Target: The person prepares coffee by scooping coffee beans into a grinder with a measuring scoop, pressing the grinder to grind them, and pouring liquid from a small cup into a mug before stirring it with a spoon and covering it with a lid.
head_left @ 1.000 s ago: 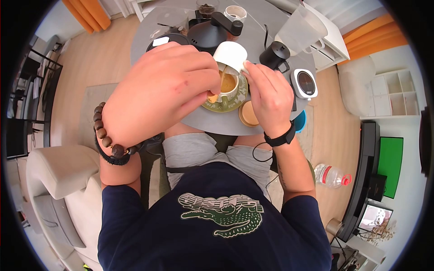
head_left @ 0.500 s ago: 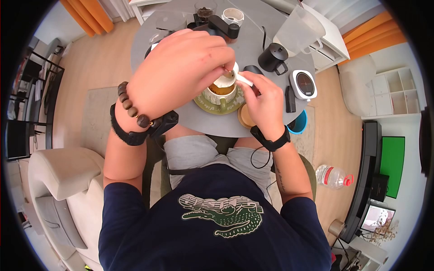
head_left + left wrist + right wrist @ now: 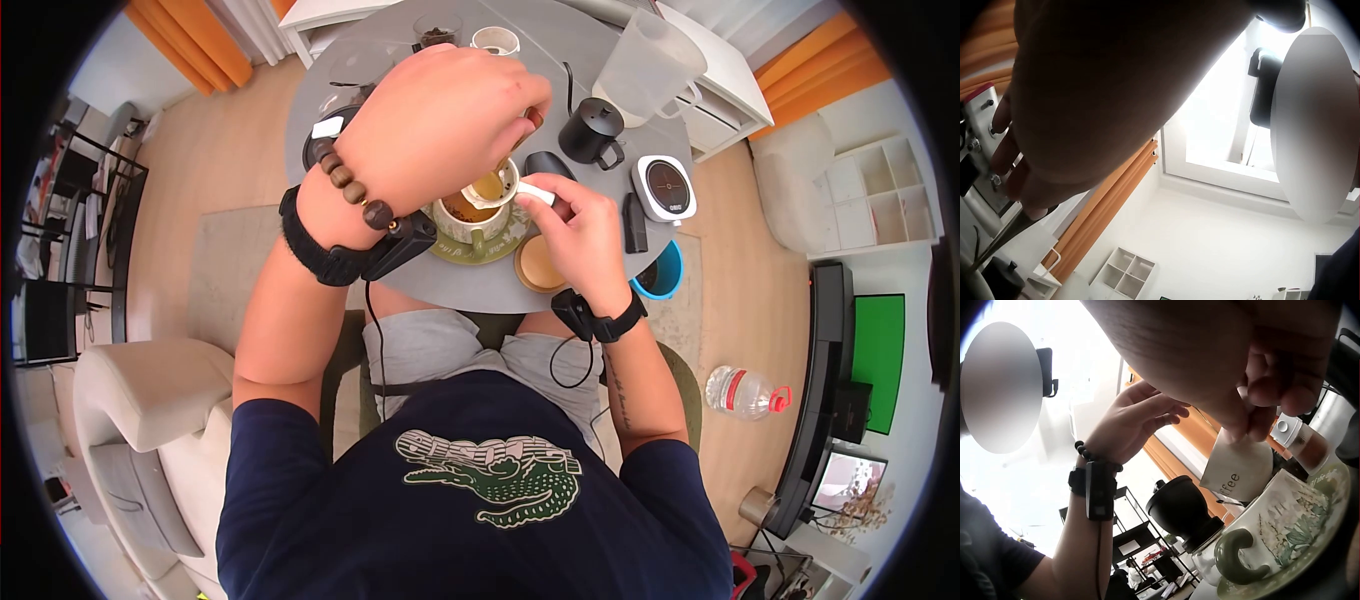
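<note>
My right hand [image 3: 577, 225] pinches the handle of a small white cup [image 3: 1235, 467] printed with "coffee", tilted over a floral teacup [image 3: 1291, 519]. The teacup has a green handle and holds brown liquid; it stands on a green patterned saucer [image 3: 503, 243]. Above the cups, my left hand [image 3: 450, 112] holds the slim handle of a spoon [image 3: 1005, 236]. In the head view the spoon's yellowish end overlaps the inside of the white cup. The left hand's fingertips are largely hidden in that view.
A black kettle [image 3: 590, 132], a clear pitcher [image 3: 645, 70] and a white round-faced device [image 3: 665, 188] stand to the right on the grey table. Close to the front edge lies a wooden disc [image 3: 540, 264]. A blue bin [image 3: 677, 270] is below the edge.
The white cup was tipped steeply with a brown stream falling into the teacup; now it is tipped less and lower. My left hand has moved right and up, bringing the spoon to the white cup.
</note>
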Available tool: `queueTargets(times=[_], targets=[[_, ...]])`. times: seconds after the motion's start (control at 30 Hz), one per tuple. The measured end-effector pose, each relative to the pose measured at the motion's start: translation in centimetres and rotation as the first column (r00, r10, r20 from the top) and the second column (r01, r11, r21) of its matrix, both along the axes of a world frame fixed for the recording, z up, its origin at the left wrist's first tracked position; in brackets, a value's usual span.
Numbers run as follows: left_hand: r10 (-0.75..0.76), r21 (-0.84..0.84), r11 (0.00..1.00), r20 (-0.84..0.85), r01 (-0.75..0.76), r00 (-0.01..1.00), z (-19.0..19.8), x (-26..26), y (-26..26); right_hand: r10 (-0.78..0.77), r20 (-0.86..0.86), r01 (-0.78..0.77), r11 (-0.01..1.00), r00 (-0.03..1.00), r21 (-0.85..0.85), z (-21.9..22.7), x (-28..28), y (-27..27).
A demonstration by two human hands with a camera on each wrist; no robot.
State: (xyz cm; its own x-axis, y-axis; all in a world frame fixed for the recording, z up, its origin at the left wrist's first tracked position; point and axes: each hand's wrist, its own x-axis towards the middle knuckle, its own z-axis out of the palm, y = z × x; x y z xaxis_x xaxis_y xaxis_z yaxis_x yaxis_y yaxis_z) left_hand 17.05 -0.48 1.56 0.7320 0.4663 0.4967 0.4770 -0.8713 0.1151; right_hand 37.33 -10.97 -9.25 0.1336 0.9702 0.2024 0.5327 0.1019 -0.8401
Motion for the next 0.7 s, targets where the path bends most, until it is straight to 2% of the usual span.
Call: queueTargets(times=[0.27,0.43,0.7], targets=[[-0.017,-0.039,0.999,-0.022,0.016,1.0,-0.1,2.6,1.4,-0.003,-0.062,0.001,1.0,0.998,-0.027,-0.3,1.4,0.0],[-0.007,-0.126,0.992,-0.042,0.002,0.999,0.3,3.5,1.3,0.03,-0.078,-0.03,1.0,0.996,0.001,-0.6,2.4,0.2],[0.005,-0.148,0.989,-0.063,-0.014,0.998,0.4,4.7,1.8,0.021,-0.112,-0.024,0.999,0.994,-0.023,-0.9,3.5,0.5]])
